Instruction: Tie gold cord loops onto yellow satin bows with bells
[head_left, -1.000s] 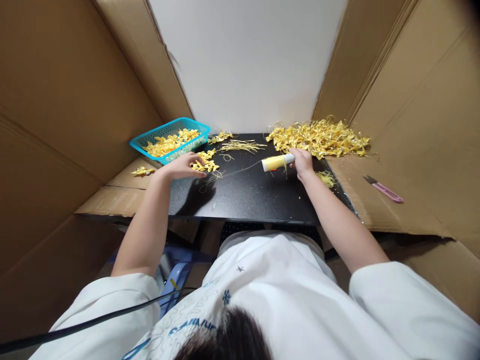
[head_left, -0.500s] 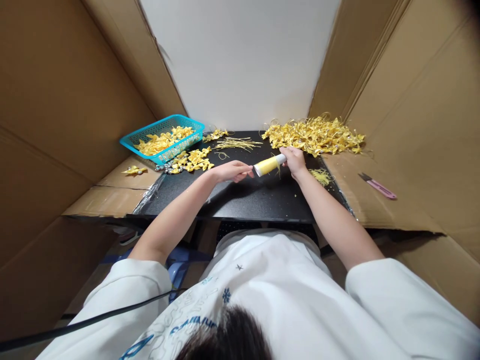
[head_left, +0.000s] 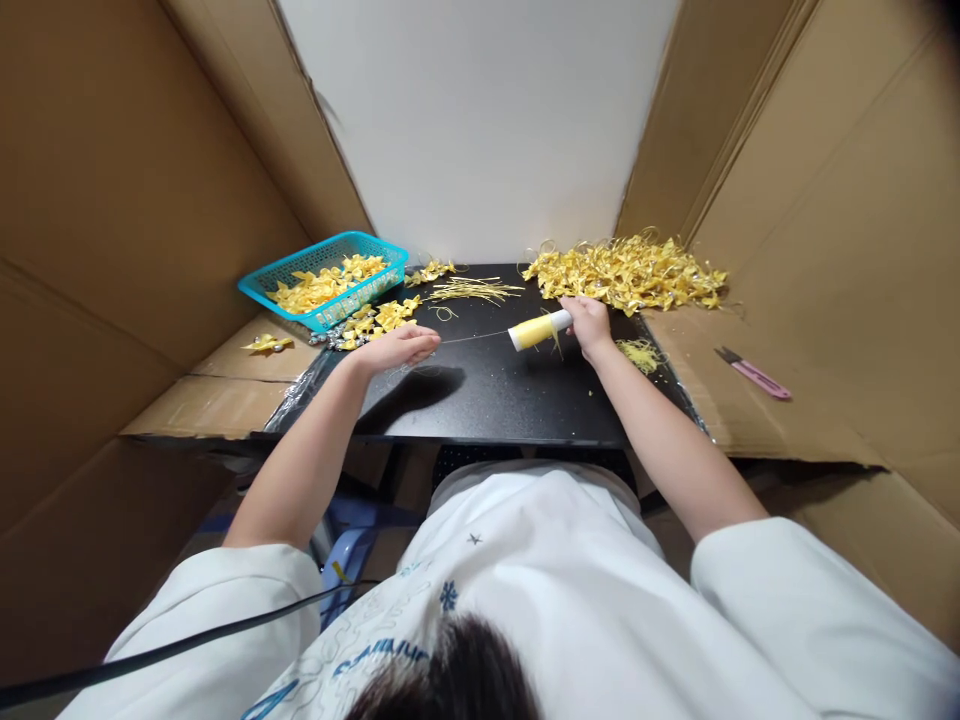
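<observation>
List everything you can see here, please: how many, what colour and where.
Spool: one, white wound with yellow, in the right hand
Thread: one, pale, between spool and left hand
Ribbon ornaments: too many to count, yellow, mostly basket and back-right pile
Basket: one, turquoise, back left
Strands: several, yellow, back centre
Scraps: one heap, yellow-green, by right forearm
Snips: one, pink-handled, far right
Table: one, black, centre
Cardboard: several panels, brown, both sides
Wall: one, white, behind
Cable: one, black, lower left
Shirt: one, white, bottom
Left hand, right hand: two, bare, above table
</observation>
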